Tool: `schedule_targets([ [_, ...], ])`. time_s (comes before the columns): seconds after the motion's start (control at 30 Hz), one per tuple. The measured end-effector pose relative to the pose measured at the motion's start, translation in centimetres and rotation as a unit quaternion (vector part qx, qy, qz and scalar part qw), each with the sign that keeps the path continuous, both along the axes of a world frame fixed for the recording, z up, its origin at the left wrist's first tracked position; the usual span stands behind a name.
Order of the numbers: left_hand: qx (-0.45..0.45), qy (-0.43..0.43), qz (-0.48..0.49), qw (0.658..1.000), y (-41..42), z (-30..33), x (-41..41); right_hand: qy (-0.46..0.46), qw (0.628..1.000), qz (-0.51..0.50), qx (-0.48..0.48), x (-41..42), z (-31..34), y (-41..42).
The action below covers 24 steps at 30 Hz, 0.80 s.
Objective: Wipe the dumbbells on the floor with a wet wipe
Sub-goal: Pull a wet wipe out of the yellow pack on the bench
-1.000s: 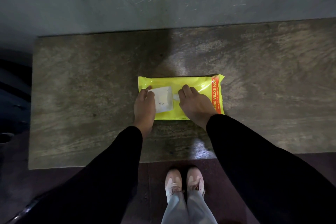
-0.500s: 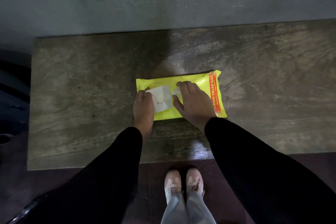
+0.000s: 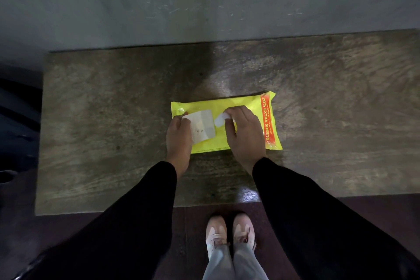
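A yellow wet wipe pack [image 3: 247, 103] with an orange strip lies on a worn stone slab [image 3: 113, 109]. Its white flap [image 3: 203, 125] is peeled back to the left, and my left hand [image 3: 179, 137] pinches the flap's edge. My right hand [image 3: 244, 132] rests on the pack, its fingertips pinching a bit of white wet wipe [image 3: 220, 120] that sticks out of the opening. No dumbbells are in view.
The slab runs against a grey wall [image 3: 204, 2] behind it. My feet in pale shoes [image 3: 229, 234] stand on dark reddish floor in front of the slab. Dark objects [image 3: 16, 116] sit in shadow at the left edge.
My right hand's fingers have curled from flat on the pack to a pinch on the wipe, lifting a little of it. My left hand keeps the flap held back.
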<state>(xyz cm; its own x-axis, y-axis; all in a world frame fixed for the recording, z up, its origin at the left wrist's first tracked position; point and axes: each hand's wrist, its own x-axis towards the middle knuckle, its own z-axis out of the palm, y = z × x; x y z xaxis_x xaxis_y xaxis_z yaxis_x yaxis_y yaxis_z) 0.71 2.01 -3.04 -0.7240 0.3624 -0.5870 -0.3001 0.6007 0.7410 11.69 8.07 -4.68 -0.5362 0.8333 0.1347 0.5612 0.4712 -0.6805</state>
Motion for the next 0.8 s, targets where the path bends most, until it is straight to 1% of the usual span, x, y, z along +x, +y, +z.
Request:
schedule_targets([
  [0.1, 0.005, -0.008, 0.006, 1.000, 0.1, 0.3, 0.0, 0.063, 0.997, -0.043, -0.025, -0.2, 0.8, -0.3],
  [0.27, 0.017, -0.009, 0.010, 1.000, 0.0, 0.4, 0.2, 0.161, 0.979, -0.119, -0.048, 0.1, 2.4, -0.1],
  [0.33, 0.015, -0.009, 0.012, 1.000, 0.0, 0.5, 0.2, 0.201, 0.966, -0.151, -0.063, 0.1, 3.3, 0.1],
  [0.47, -0.001, -0.010, -0.002, 1.000, 0.1, 0.3, 0.3, 0.287, 0.927, -0.222, -0.095, 0.0, 5.4, 0.3],
  [0.6, -0.013, 0.002, -0.034, 0.999, 0.1, 0.3, 0.3, 0.333, 0.910, -0.232, -0.082, 0.1, 7.0, 0.2],
  [0.7, -0.012, 0.007, -0.047, 0.999, 0.1, 0.5, 0.2, 0.366, 0.898, -0.238, -0.051, 0.7, 7.6, 0.9],
  [0.8, 0.003, 0.002, -0.046, 0.999, 0.2, 0.8, 0.6, 0.364, 0.902, -0.231, -0.014, 0.8, 8.3, 1.8],
])
